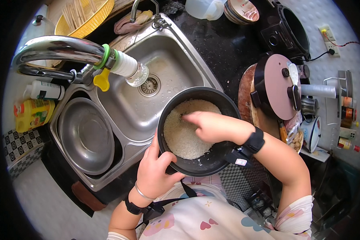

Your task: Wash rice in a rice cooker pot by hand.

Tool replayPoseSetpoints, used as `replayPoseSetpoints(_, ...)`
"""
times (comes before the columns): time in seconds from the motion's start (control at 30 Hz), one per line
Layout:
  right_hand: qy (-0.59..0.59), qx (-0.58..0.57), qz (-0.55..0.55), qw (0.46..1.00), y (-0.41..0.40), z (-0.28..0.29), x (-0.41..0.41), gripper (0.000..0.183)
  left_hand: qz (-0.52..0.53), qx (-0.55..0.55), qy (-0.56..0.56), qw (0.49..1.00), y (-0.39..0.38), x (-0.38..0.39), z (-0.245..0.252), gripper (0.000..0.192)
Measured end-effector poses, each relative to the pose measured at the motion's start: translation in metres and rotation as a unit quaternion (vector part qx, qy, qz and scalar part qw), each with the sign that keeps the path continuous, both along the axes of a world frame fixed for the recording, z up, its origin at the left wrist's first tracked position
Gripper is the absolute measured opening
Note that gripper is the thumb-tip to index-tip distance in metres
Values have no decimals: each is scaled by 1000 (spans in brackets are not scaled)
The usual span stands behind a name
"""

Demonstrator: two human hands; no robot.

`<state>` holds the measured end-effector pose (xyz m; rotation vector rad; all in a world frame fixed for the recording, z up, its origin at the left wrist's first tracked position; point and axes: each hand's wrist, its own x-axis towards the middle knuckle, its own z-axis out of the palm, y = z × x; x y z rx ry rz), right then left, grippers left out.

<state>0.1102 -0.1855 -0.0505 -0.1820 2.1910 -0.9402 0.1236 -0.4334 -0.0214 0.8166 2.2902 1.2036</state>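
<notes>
A dark inner pot [195,169] with a pale rim sits at the sink's near right corner, partly over the basin. White rice [186,147] covers much of its bottom, with stray grains on the bare wall. My left hand [156,171] holds the pot at its near left side, fingers along the outer wall. Inside, my right hand [211,126] reaches over the rice with its index finger extended and the thumb apart from it. That fingertip is at the rice surface beside a small dark spot; the other fingers are partly hidden.
The faucet [66,49], with a white filter nozzle [127,67], overhangs the steel sink basin [174,69]. A metal bowl [87,135] fills the smaller basin. To the right stand a pink-lidded cooker [276,87] and a black appliance [283,33]. Bottles [34,114] line the left edge.
</notes>
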Motion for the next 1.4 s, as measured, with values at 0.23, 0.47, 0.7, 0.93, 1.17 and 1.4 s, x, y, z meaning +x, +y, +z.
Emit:
replayPoseSetpoints(0.23,27,49,-46,997,21,21,12,52,12,8,-8,1000,-1,-3,0,40)
replayPoseSetpoints(0.47,2,-30,-22,999,-14,-1,15,25,16,22,-2,1000,2,-7,1,42)
replayPoseSetpoints(0.7,-45,-5,70,997,-45,-10,2,22,0,12,13,1000,6,-8,5,48)
replayPoseSetpoints(0.93,-62,25,83,994,-53,-8,-4,18,4,10,6,1000,5,-10,6,46)
replayPoseSetpoints(1.17,-72,31,113,990,-60,-12,-4,20,-3,20,10,1000,2,-11,0,41)
replayPoseSetpoints(1.4,-43,33,102,993,-65,-22,-2,17,-8,15,11,1000,1,-13,0,40)
